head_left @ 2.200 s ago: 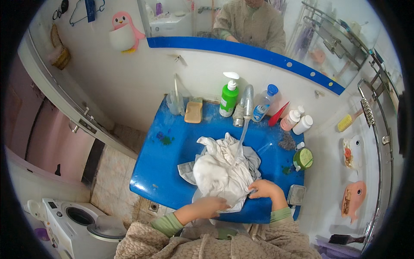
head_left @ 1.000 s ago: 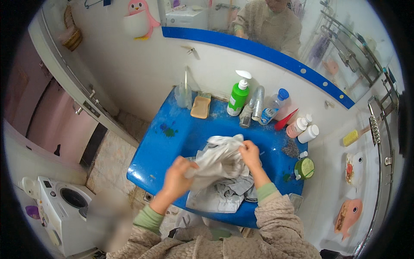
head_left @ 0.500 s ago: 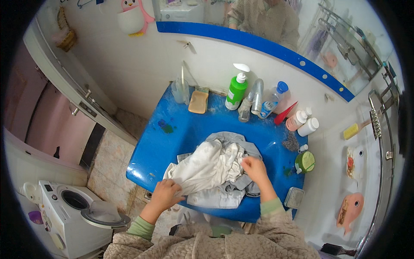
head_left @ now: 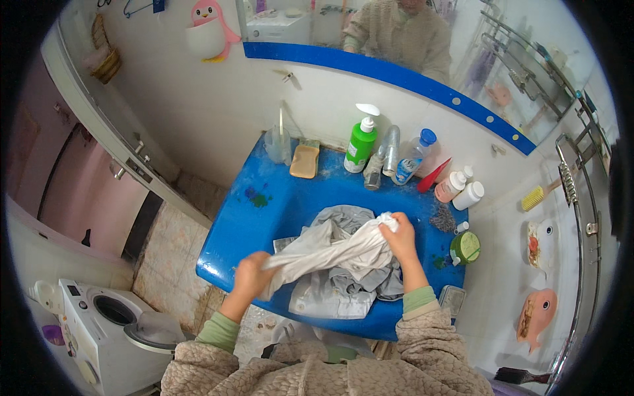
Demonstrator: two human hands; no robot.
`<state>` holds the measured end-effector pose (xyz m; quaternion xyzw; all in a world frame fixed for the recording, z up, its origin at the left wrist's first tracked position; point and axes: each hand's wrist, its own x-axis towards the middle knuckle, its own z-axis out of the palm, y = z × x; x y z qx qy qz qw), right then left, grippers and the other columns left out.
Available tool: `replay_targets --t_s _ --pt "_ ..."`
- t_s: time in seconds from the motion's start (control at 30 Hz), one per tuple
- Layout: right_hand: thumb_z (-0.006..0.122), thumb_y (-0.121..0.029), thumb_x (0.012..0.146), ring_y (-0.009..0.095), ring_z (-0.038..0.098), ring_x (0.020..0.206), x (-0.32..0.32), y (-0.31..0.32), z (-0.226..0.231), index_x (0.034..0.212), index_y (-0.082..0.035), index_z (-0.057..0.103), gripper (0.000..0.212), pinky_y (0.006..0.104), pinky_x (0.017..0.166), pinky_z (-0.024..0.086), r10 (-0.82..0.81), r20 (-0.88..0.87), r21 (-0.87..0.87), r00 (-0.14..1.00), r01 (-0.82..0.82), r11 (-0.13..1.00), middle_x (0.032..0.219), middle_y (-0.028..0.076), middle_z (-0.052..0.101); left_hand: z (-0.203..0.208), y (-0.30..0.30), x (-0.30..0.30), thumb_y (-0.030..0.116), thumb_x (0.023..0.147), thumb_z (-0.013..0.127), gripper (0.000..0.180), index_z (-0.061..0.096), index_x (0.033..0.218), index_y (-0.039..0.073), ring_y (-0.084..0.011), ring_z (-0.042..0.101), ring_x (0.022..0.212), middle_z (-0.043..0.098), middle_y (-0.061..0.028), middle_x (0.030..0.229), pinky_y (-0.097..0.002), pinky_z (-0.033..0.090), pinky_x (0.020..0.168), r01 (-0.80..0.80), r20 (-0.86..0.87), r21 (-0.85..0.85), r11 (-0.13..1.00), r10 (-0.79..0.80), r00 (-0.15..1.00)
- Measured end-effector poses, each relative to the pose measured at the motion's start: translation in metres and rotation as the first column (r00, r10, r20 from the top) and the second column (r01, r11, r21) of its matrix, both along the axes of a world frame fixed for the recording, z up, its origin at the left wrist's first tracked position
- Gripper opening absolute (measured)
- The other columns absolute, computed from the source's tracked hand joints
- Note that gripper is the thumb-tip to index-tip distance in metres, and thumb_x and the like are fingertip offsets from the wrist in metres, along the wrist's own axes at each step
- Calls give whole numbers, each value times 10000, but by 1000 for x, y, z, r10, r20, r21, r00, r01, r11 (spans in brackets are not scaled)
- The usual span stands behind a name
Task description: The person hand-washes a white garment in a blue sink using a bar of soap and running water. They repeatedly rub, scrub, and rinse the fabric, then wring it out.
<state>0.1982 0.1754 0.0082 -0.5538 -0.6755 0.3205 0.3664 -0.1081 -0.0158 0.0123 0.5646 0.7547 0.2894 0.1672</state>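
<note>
A white garment [head_left: 330, 255] is stretched between my two hands above the blue sink basin [head_left: 274, 218]. My left hand [head_left: 251, 274] is closed around its left end, by the basin's front edge. The upper right end is bunched in the closed fingers of my right hand [head_left: 399, 239]. Below it, a heap of grey and white clothes [head_left: 337, 297] lies in the basin. The garment's exact kind cannot be made out, as it is twisted into folds.
Along the back edge stand a soap dish [head_left: 305, 160], a green pump bottle [head_left: 360, 145], a faucet [head_left: 389, 152] and a blue-capped bottle [head_left: 413, 157]. To the right are a green jar [head_left: 465, 248] and small bottles. A washing machine [head_left: 109, 336] with its door open stands lower left.
Both hands have closed on the white garment and lifted it off the heap, pulling it taut. My right hand has moved up, and my left hand slightly up and to the left.
</note>
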Motion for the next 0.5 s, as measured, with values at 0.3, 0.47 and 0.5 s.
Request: replay_targets --t_s 0.3,0.47,0.5 --pt "724 -139 629 303 590 927 75 -3 -26 913 -95 603 312 372 795 461 448 509 -399 735 -259 880 940 137 623 16 -30 -40 167 704 702 255 590 855 -5 -232 579 717 616 -133 782 -379 425 748 -319 131 -142 937 337 932" --pt "679 -242 698 295 544 1034 30 -3 -14 1081 -119 602 409 386 857 443 330 564 -319 757 -168 933 1116 122 577 -1 -16 -15 93 676 645 384 552 1047 60 -309 509 1006 562 -131 1056 -520 279 936 -163 -332 73 984 178 926" --pt "676 -242 701 294 543 1037 16 -1 -18 1072 -114 604 399 390 858 443 350 506 -275 788 -238 932 1123 126 573 4 -5 -8 83 669 638 404 548 1062 66 -305 504 1018 554 -126 1074 -505 299 930 -49 -399 167 985 113 910"
